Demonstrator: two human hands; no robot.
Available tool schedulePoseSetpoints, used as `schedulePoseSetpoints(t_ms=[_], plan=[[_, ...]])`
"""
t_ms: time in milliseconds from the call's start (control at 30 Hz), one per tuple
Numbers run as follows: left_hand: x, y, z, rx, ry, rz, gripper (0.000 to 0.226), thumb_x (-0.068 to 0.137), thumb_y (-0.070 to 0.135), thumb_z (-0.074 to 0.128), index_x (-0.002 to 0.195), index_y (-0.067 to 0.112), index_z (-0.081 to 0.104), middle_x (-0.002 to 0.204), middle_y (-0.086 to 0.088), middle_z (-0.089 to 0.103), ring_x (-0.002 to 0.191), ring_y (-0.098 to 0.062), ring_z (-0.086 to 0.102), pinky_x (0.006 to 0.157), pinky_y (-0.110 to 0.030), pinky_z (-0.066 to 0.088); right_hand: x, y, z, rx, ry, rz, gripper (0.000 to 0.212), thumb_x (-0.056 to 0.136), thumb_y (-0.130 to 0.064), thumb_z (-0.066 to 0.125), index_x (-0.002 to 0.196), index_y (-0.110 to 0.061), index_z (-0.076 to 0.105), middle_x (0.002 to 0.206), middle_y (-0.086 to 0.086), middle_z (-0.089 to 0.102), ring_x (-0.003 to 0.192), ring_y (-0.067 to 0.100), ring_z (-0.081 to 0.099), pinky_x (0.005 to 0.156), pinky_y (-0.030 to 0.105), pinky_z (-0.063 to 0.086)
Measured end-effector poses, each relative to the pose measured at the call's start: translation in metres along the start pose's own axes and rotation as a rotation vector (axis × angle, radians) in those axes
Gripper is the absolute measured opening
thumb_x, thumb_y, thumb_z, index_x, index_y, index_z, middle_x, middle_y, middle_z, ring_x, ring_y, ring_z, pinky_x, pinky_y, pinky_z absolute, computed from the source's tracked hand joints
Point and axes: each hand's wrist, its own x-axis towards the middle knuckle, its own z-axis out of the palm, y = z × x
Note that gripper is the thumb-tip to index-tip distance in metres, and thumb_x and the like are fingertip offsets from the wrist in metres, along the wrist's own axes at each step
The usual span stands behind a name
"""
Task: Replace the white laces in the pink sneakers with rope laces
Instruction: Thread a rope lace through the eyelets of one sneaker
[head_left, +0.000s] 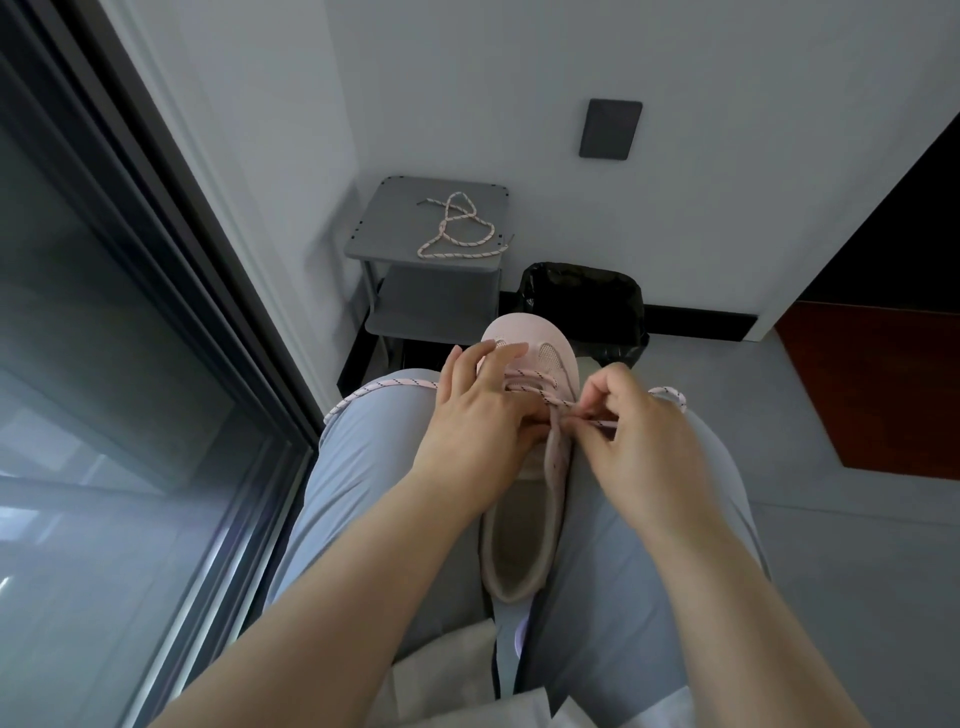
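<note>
I'm looking down on the pink sneaker (545, 343). Its long axis runs straight away from me, toe at the far end and open heel nearest the camera, wedged between the thighs (358, 467).

The left hand (483, 410) sits on the shoe's left flank. The toe is just beyond its fingertips and the heel is back under its wrist. Its fingers reach forward over the laced rows and its thumb tucks in by the tongue, so it's gripping the upper.

The right hand (634, 431) is on the opposite flank, curled tight, with fingertips pinching the rope lace (384, 387) right at an eyelet. The lace tip pokes out just beside that pinch.

From the shoe, one run of that lace trails out past the left hand's knuckles across the thigh. A loop shows behind the right hand's knuckles.

Well beyond both hands, a second rope lace (457, 228) lies coiled on a grey shelf (384, 228), with a black bin (587, 296) beside it.
</note>
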Motion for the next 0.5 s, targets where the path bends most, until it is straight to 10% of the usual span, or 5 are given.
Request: schedulePoseSetpoints(t_ms=[233, 400, 500], plan=[[-0.009, -0.006, 0.001, -0.032, 0.148, 0.053, 0.017, 0.078, 0.019, 0.052, 0.069, 0.016, 0.066, 0.126, -0.015, 0.053, 0.12, -0.027, 0.027, 0.1, -0.057, 0.034, 0.002, 0.006, 0.007, -0.34, 0.138, -0.074, 0.016, 0.073, -0.014, 0.075, 0.088, -0.015, 0.07, 0.103, 0.006, 0.061, 0.093, 0.034, 0.052, 0.082, 0.041, 0.041], [-0.009, -0.01, -0.023, -0.206, 0.31, -0.094, 0.012, 0.081, 0.011, 0.054, 0.074, 0.011, 0.064, 0.117, -0.006, 0.057, 0.113, -0.026, 0.038, 0.094, -0.019, 0.025, 0.003, 0.008, 0.0, -0.061, 0.134, -0.071, 0.019, 0.087, -0.033, 0.052, 0.089, -0.019, 0.065, 0.095, -0.004, 0.062, 0.091, 0.025, 0.052, 0.082, 0.032, 0.035], [-0.013, -0.014, -0.044, -0.719, 0.332, -0.36, 0.02, 0.095, 0.005, 0.044, 0.078, 0.012, 0.051, 0.109, 0.009, 0.062, 0.108, -0.013, 0.055, 0.088, -0.013, 0.036, 0.003, 0.008, -0.004, 0.1, 0.087, -0.11, 0.035, 0.088, -0.043, 0.038, 0.087, -0.019, 0.064, 0.082, -0.009, 0.06, 0.085, 0.021, 0.053, 0.073, 0.033, 0.041]])
